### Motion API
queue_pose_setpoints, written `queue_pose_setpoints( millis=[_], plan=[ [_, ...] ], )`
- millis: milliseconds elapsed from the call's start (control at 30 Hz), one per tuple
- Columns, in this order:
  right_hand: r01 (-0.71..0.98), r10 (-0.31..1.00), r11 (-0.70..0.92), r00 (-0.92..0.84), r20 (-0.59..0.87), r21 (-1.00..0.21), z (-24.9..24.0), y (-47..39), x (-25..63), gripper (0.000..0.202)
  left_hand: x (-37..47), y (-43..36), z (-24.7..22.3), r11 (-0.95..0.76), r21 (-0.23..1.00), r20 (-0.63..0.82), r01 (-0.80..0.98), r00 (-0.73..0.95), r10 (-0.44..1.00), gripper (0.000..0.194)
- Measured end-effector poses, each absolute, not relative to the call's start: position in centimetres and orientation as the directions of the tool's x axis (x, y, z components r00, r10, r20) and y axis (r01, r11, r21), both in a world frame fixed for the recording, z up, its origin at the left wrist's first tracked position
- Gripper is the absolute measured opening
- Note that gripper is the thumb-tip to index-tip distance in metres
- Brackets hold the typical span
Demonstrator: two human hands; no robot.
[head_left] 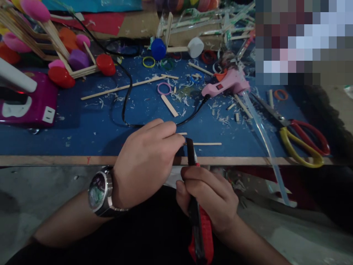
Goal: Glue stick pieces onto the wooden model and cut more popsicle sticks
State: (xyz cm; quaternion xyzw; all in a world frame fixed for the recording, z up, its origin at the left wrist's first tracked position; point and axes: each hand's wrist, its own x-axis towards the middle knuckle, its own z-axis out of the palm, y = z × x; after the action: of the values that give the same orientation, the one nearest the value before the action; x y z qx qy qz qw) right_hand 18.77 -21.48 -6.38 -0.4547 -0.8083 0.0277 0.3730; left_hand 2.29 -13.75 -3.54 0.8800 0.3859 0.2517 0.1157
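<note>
Left hand (pixel 147 162), centre — fingers bunched, apparently pinching a thin stick (pixel 208 144). Right hand (pixel 211 193), lower centre — fingers wrapped round a red-and-black cutter (pixel 206 235). Short pieces (pixel 237 117), right of centre, seemingly cut; thin stick's severing unclear.

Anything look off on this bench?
Yes: the translucent glue stick at the pink glue gun hangs past the table's front edge, where it might get knocked. Whitish stringy scraps also litter the blue tabletop, so it looks untidy.
</note>
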Motion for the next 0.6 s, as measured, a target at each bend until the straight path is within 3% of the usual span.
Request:
queue_pose_setpoints(
  millis=[233, 400, 600],
  plan=[
    [0.717, 0.778, 0.565, -0.297, 0.554, -0.408, -6.2, -21.8, 18.7, 0.023, 2.2, -13.7, -3.4, -0.689, 0.407, 0.367, 0.600, 0.583, 0.725, 0.019],
    [0.689, 0.732, 0.602, -0.275, 0.624, -0.403, -6.5, -20.6, 18.5, 0.026, 2.1, -13.5, -3.3, -0.686, 0.423, 0.336, 0.592, 0.601, 0.725, 0.021],
    [0.719, 0.764, 0.573, -0.295, 0.574, -0.392, -6.3, -21.6, 18.5, 0.025, 2.3, -13.7, -3.5, -0.667, 0.418, 0.344, 0.617, 0.572, 0.745, 0.021]
  ],
)
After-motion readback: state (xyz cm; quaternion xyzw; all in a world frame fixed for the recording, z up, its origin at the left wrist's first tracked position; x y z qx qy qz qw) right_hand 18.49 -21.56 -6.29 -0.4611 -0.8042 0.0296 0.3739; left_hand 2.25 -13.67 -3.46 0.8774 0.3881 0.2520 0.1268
